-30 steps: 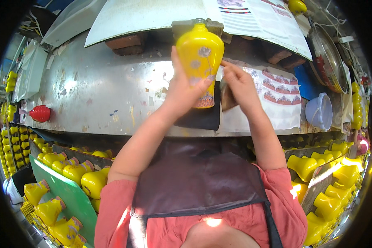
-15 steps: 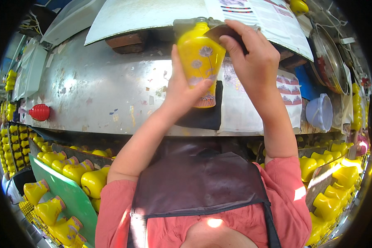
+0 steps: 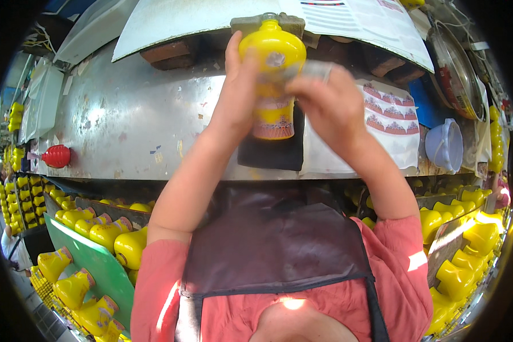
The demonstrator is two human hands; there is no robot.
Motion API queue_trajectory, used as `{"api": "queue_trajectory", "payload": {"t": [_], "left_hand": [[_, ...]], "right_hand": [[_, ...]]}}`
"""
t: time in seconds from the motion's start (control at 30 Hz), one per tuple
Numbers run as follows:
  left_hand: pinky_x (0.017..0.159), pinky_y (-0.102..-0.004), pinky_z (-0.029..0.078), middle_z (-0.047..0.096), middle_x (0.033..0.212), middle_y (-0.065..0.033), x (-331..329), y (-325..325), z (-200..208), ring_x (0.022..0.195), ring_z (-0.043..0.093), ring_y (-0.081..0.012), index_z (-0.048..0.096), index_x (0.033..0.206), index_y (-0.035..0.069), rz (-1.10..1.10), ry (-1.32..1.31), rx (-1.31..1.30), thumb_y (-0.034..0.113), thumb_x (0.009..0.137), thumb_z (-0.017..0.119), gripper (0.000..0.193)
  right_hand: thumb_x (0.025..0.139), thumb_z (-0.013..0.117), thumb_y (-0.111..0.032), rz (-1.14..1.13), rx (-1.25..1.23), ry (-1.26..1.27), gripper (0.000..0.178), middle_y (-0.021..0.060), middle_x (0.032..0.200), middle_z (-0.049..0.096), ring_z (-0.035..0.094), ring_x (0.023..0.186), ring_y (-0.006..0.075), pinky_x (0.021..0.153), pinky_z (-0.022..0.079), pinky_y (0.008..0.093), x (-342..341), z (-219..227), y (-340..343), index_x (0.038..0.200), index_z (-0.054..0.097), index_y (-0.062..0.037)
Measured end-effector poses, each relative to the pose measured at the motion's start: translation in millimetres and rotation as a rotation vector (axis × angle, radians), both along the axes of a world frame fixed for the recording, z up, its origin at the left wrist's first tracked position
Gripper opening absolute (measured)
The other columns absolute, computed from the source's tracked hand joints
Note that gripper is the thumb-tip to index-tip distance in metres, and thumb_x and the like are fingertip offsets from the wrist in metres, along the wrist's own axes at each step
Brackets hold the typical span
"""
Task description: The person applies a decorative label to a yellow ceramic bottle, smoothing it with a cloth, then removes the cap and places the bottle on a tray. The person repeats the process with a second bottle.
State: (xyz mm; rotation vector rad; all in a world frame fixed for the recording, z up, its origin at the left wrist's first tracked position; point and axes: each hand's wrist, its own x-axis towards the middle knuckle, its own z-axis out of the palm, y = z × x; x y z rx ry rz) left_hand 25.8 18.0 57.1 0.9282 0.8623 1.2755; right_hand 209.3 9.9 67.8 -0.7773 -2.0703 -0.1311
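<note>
A yellow bottle-shaped vase [image 3: 272,44] with grey flower decals and a patterned band near its base stands tilted over the steel table, its neck against a grey block [image 3: 242,24]. My left hand [image 3: 236,94] is wrapped round its left side. Across its front, my right hand [image 3: 336,108] is closed in a pinch on a thin flat scraper [image 3: 319,70], smeared by motion and seemingly touching the decals. Beneath the vase's base lies a black cloth [image 3: 271,158]. To the right is a white decal sheet [image 3: 391,114] with rows of reddish border prints.
A raised white board [image 3: 211,25] rests on bricks [image 3: 168,52] along the back. A pale blue bucket [image 3: 444,145] stands at the right, a red container [image 3: 56,155] at the left. Yellow vases [image 3: 105,233] fill racks on both sides, some on a green board [image 3: 85,242].
My right hand has swung down and left from the vase's shoulder to its middle with the scraper. The vase has turned to face front, and my left hand sits higher along its side.
</note>
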Motion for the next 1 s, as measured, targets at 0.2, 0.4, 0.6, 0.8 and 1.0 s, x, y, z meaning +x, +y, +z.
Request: {"api": "queue_trajectory", "payload": {"t": [0.2, 0.4, 0.6, 0.8, 1.0], "left_hand": [[0.109, -0.0411, 0.048, 0.054, 0.144, -0.0094, 3.9, 10.9, -12.8, 0.131, 0.055, -0.0226, 0.032, 0.156, 0.012, 0.023, -0.16, -0.065, 0.038, 0.112, 0.045, 0.052], [0.113, -0.0438, 0.044, 0.056, 0.143, -0.0101, -7.1, 21.8, -29.9, 0.131, 0.055, -0.0253, 0.036, 0.154, 0.011, -0.051, -0.316, -0.102, 0.04, 0.111, 0.047, 0.053], [0.114, -0.045, 0.044, 0.06, 0.143, -0.01, -9.2, 20.1, -18.2, 0.131, 0.058, -0.0254, 0.049, 0.147, 0.006, -0.099, -0.363, -0.244, 0.053, 0.113, 0.028, 0.062], [0.124, -0.0442, 0.027, 0.041, 0.159, -0.0127, -16.1, 1.7, 8.4, 0.147, 0.039, -0.0283, 0.027, 0.161, 0.002, -0.093, -0.328, -0.088, 0.058, 0.112, 0.025, 0.074], [0.118, -0.043, 0.036, 0.04, 0.155, -0.0159, -19.8, -3.2, -5.3, 0.14, 0.046, -0.0262, 0.02, 0.163, 0.005, -0.023, 0.286, 0.086, 0.038, 0.107, 0.055, 0.074]], "right_hand": [[0.078, 0.077, 0.006, 0.139, -0.263, 0.146, 0.023, 0.0099, 0.095, 0.074, 0.072, 0.083, 0.0259, 0.075, 0.058, 0.0336, -8.3, -14.5, -36.1, 0.098, 0.071, -0.0056], [0.087, 0.077, 0.004, -0.26, -0.428, 0.587, 0.021, 0.0076, 0.1, 0.071, 0.068, 0.088, 0.0131, 0.08, 0.055, 0.0265, -11.2, -11.7, -11.4, 0.105, 0.069, -0.003], [0.08, 0.081, 0.007, -0.027, -0.249, 0.222, 0.026, 0.0083, 0.092, 0.075, 0.071, 0.079, 0.0189, 0.072, 0.057, 0.0305, -15.3, -20.8, -41.8, 0.101, 0.072, -0.0059], [0.089, 0.079, 0.002, -0.186, -0.39, 0.44, 0.03, 0.0081, 0.099, 0.072, 0.071, 0.087, 0.013, 0.078, 0.057, 0.0253, -14.8, -7.5, -15.7, 0.116, 0.067, -0.0015], [0.087, 0.08, -0.003, -0.176, -0.252, 0.144, 0.03, 0.0127, 0.1, 0.073, 0.074, 0.086, 0.0211, 0.075, 0.059, 0.0296, -19.2, 30.3, 9.0, 0.115, 0.07, -0.0034]]}}
